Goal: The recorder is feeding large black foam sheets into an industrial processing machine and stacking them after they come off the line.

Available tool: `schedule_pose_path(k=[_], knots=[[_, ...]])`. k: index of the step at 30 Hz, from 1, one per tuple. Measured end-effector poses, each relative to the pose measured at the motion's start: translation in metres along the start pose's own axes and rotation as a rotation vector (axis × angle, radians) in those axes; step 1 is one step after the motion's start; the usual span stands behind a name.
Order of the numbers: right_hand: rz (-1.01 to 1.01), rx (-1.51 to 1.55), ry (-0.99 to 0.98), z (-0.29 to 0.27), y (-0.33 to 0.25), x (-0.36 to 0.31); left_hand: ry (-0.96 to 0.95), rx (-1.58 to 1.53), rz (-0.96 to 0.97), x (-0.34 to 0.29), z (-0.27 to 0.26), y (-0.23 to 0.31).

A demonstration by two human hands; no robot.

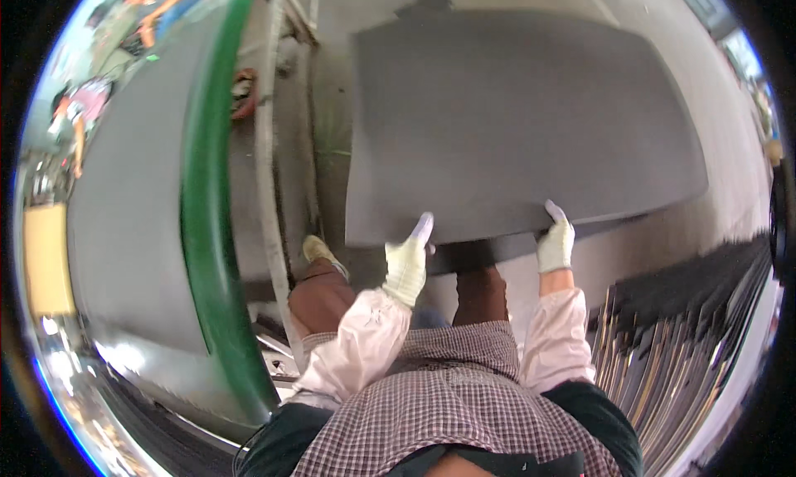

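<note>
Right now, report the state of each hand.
Left hand: closed on the near edge of the dark grey sheet, thumb on top.
Right hand: closed on the same edge, farther right, thumb on top.

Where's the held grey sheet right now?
The grey sheet is upper right of centre in the head view, its near edge in the left hand and right hand.

A grey sheet (137,195) covers the table (224,398), whose right edge has a rounded green border (203,187). Just past the left edge is a yellow block (48,257); farther along, a person in pink (89,100) has an arm at that edge, another person (157,9) near the far corner. Beyond the border: a red container (245,94), a pale frame (265,145). Well apart, a dark stack (680,319).
</note>
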State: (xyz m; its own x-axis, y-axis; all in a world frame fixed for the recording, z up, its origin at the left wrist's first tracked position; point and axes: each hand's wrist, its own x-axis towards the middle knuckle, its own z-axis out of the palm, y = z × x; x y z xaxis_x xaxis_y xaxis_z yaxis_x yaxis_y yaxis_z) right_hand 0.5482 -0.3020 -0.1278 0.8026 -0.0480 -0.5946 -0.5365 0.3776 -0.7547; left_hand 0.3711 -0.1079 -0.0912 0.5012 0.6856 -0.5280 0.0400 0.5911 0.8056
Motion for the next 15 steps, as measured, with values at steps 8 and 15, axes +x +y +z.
schedule_pose_path(k=[8,15], knots=[[-0.16,0.094,-0.233,-0.12,-0.157,-0.107,0.094,0.681,0.841,-0.234,-0.083,0.308],[-0.22,-0.149,-0.362,-0.199,-0.109,-0.055,1.006,0.883,1.732,-0.411,-0.48,0.408]])
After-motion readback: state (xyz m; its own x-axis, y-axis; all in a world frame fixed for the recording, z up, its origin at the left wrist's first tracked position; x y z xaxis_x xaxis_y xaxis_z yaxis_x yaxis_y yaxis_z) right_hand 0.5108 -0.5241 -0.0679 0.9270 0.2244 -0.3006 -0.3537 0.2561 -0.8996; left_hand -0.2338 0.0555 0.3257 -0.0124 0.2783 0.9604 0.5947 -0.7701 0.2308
